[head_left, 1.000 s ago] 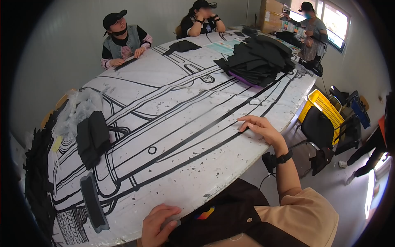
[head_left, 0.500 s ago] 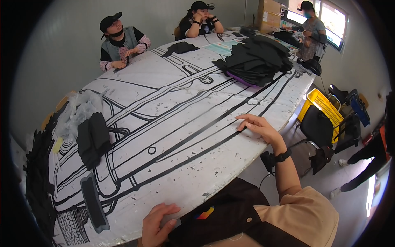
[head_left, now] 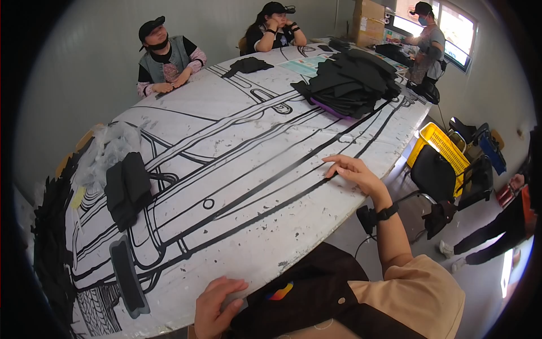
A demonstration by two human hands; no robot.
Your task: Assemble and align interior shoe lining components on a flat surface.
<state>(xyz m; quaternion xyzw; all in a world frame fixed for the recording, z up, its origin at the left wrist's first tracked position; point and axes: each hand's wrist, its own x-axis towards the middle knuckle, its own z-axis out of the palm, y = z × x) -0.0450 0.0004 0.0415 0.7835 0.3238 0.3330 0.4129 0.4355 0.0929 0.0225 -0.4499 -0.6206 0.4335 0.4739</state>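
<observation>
My right hand [head_left: 353, 172] lies flat on the white table [head_left: 237, 135], fingers spread over a long black strip [head_left: 265, 181] that runs along the painted lines. It wears a dark wristband. My left hand [head_left: 213, 304] rests on the table's near edge with its fingers curled over the rim, holding nothing I can make out. A dark garment with a small coloured patch [head_left: 279, 292] lies in my lap just below the edge.
A small stack of black pieces [head_left: 127, 189] and a clear plastic bag [head_left: 110, 150] sit at the left. A large heap of black fabric [head_left: 350, 82] lies at the far right. Two people sit at the far side, another stands by the window. A yellow crate [head_left: 443, 150] stands beside the table.
My right hand has stayed on the strip, fingers shifting slightly. My left hand has hardly moved at the table's edge. A person at the right has stepped further out of view.
</observation>
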